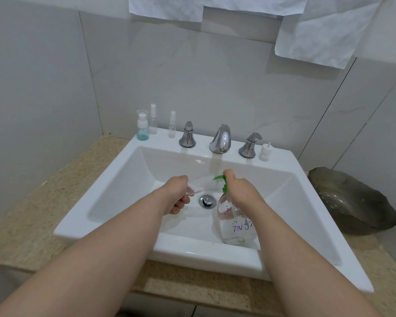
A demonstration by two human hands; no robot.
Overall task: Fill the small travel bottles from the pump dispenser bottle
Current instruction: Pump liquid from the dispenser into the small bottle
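1. The left hand [176, 197] curls round a small clear bottle [201, 184], which is tilted over the sink [101, 186].
2. The right hand [240, 191] grips the neck of the pump bottle [233, 227], at the small bottle's 4 o'clock.
3. Three more little bottles [153, 122] stand on the sink ledge at 10 o'clock.

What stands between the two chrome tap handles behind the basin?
The chrome spout stands between the left handle and the right handle; the head view shows it.
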